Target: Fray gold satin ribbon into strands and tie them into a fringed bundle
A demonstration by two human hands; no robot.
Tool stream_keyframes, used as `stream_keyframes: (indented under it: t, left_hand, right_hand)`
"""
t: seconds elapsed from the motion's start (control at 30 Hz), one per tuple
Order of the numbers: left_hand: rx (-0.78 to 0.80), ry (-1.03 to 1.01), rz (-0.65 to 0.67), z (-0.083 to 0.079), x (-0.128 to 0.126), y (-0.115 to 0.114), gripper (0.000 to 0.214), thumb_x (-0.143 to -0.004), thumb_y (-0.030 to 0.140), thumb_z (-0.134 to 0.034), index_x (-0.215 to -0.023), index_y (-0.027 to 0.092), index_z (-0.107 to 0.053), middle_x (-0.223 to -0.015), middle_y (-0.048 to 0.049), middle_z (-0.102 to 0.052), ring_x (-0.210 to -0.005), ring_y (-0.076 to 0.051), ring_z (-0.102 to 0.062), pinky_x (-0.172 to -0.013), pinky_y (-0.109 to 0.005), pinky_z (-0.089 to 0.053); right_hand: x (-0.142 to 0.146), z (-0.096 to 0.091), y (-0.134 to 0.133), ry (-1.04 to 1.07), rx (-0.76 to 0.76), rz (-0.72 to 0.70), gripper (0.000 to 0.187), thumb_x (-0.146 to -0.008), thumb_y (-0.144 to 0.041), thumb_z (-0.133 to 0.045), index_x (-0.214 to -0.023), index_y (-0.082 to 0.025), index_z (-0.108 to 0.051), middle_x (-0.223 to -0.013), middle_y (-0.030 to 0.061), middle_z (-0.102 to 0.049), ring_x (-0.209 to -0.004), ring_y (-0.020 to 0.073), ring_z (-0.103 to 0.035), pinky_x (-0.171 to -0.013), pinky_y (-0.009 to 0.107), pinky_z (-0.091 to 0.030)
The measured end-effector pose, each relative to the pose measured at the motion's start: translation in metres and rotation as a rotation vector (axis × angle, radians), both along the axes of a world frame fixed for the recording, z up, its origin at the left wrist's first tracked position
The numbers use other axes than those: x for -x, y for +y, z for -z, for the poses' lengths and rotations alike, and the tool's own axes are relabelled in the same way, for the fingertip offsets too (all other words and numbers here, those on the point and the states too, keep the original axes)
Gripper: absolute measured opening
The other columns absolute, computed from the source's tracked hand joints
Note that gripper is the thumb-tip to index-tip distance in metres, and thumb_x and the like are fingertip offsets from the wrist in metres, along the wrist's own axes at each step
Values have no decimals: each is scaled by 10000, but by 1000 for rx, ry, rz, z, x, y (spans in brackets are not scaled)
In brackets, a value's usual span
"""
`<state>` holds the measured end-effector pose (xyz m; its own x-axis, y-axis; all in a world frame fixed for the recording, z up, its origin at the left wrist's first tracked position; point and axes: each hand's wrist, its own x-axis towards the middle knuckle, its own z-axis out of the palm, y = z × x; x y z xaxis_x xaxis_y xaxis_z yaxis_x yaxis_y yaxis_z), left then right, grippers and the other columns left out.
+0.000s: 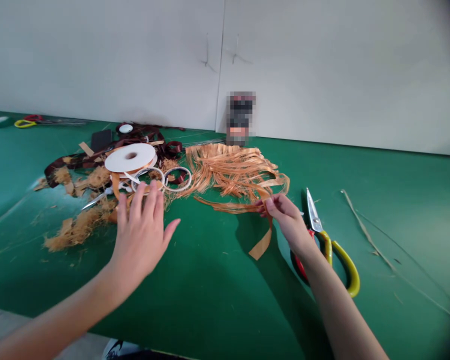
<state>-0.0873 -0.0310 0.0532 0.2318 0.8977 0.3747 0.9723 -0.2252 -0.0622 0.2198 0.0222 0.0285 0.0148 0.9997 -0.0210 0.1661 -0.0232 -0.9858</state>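
My right hand (285,215) pinches a tan ribbon (261,245) whose cut end hangs below the fingers. A thin bundle of frayed strands (228,206) runs leftward from the same pinch. Fingers spread, my left hand (144,230) hovers by two clear tape rings (178,179); whether it touches them I cannot tell. Just behind them lies a white ribbon spool (130,158) wound with tan ribbon. Beyond my right hand a heap of fringed tan ribbon (232,167) is spread on the table. Scissors (324,240) with yellow and red handles lie partly hidden under my right forearm.
Frayed tan scraps (84,225) and dark brown ribbon (161,137) clutter the left side of the green table (202,290). A blurred-out upright object (240,119) leans against the white wall (322,70). Another pair of scissors (26,122) lies far left. A long thin strand (367,232) lies at right.
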Motion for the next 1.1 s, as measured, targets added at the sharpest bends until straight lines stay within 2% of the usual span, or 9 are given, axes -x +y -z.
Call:
stream_keyframes:
  t: [0.13,0.3,0.4,0.53,0.6,0.7,0.83,0.97,1.1]
  left_hand:
    - [154,20,-192,25,-6,-20,886,-913,632,-246,-1392,-107,-349,-1420,-394,-354,-1323,-560,-308,-977,-735,-305]
    - [303,44,-290,50,24,36,1047,-857,732,-239,-1332,-191,-376,-1391,-421,-368,-1290,-502,-409,-1014,-580,-394]
    - [242,64,-305,38,27,51,925,-896,667,-230,-1285,-136,-474,-1319,-406,-470,-1241,-523,-448,-928,-639,-420]
    - [69,121,-232,11,4,27,717,-955,510,-226,-1215,-68,-563,-1260,-393,-526,-1160,-541,-504,-759,-628,-488]
    - [45,90,-152,6,-9,16,672,-957,504,-273,-1264,-29,-544,-1312,-340,-520,-1214,-490,-491,-841,-595,-485]
    - [192,82,71,15,-14,17,673,-958,557,-266,-1368,70,-486,-1446,-204,-455,-1324,-365,-434,-1020,-514,-424]
    - [278,61,-98,31,5,37,720,-940,588,-295,-1383,45,-460,-1428,-223,-469,-1301,-401,-446,-972,-536,-442]
    - [109,121,-90,16,17,52,480,-957,364,-349,-1148,31,-635,-1206,-260,-615,-1054,-411,-585,-790,-513,-486]
    - [43,121,61,4,11,66,398,-847,51,-380,-1141,117,-640,-1197,-187,-636,-1116,-357,-549,-856,-497,-452]
  right_hand:
    - [-2,-2,0,25,-48,123,343,-790,-569,-610,-773,-241,-512,-862,39,-682,-712,172,-620,-717,345,-517]
    - [-3,-2,2,40,-61,189,357,-758,-576,-638,-753,-241,-516,-817,34,-669,-671,170,-612,-703,344,-515]
    - [-2,-2,2,41,-60,190,374,-736,-582,-655,-727,-239,-505,-784,26,-665,-645,162,-599,-687,335,-516]
    - [-3,-1,2,43,-62,216,372,-730,-582,-654,-728,-241,-504,-766,25,-659,-637,161,-585,-669,327,-511]
    - [-3,-1,2,44,-58,225,363,-734,-573,-653,-726,-241,-504,-757,24,-656,-639,160,-581,-670,323,-507]
    - [-3,0,2,41,-53,221,358,-735,-564,-658,-726,-239,-511,-749,25,-655,-642,160,-576,-679,323,-505]
    - [-5,1,2,27,-64,234,363,-740,-569,-652,-729,-235,-511,-754,26,-647,-634,160,-576,-657,325,-495]
    - [-6,0,2,-3,-81,240,370,-754,-581,-634,-737,-232,-512,-765,28,-631,-632,161,-570,-634,323,-482]
    - [-2,-5,0,-50,-93,171,412,-745,-633,-614,-725,-235,-509,-716,10,-576,-652,163,-535,-624,307,-459]
